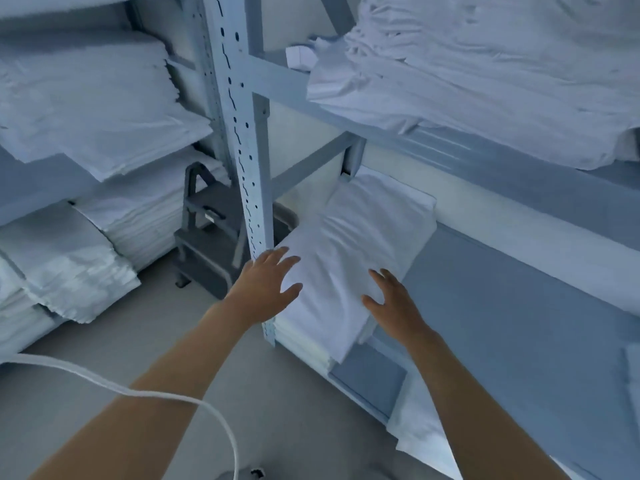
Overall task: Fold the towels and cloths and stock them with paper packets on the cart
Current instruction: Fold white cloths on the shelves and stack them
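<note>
Fingers of both hands are spread and straight. Left hand [265, 285] and right hand [393, 299] lie at the folded sheet [349, 258], at 9 and 4 o'clock of it.

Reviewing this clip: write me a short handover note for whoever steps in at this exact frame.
Left hand: open, fingers spread on the near left edge of the folded white cloth stack.
Right hand: open, flat on the stack's near right edge; no grip yet.
Stack sits on the lower shelf by the perforated upright.
Crumpled unfolded linen lies on the shelf above.
Done: some cloths folded.
Left: folding the pile, stocking; neither cart nor paper packets are in view.
</note>
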